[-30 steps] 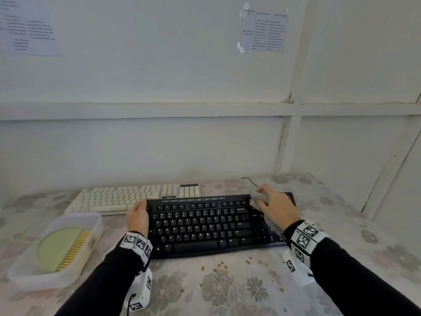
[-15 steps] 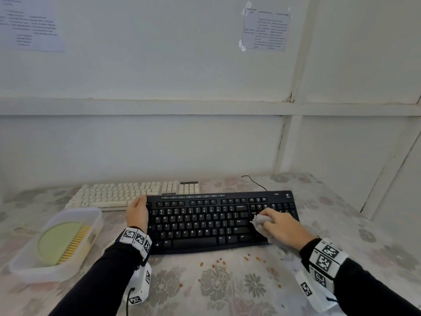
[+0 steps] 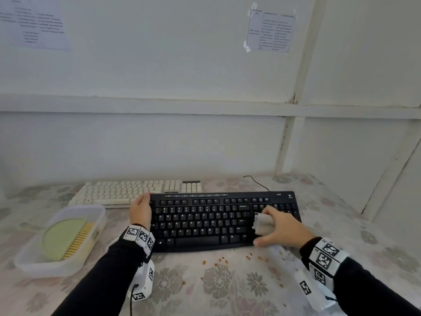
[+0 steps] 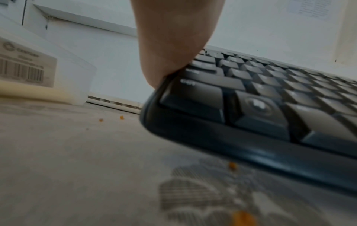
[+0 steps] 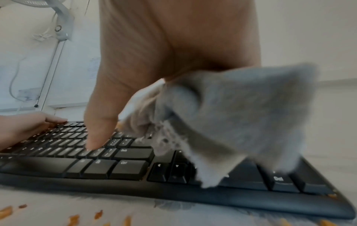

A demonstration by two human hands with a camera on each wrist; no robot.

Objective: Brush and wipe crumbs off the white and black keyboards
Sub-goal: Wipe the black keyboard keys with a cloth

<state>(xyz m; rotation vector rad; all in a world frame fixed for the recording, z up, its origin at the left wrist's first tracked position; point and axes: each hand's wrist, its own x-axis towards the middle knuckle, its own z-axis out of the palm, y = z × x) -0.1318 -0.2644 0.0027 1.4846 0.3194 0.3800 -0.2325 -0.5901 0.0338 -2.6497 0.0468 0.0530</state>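
Worktop [image 3: 227,293]: flower-patterned cover; it carries both keyboards, a tub and the loose crumbs.
Black keyboard [image 3: 205,222]: lies near the front edge of the worktop, long axis running left to right across the person, front rim toward them.
White keyboard [image 3: 127,192]: behind the black one and offset toward the left edge, parallel to it; no hand is on it.
Tub [image 3: 68,263]: clear plastic, at the front-left of the worktop, holding a green brush [image 3: 66,238] with its bristles to the right.
Left hand [image 3: 141,210]: fingers curled round the black keyboard's left end, steadying it.
Right hand [image 3: 282,226]: fingers closed on a bunched grey cloth [image 3: 262,223], over the keys at the right end.
Crumbs [image 3: 227,261]: orange bits on the worktop just in front of the black keyboard's front rim.
Key relation: the unwiped stretch seems to run leftward along the long axis from the cloth; the right hand is nearer it.
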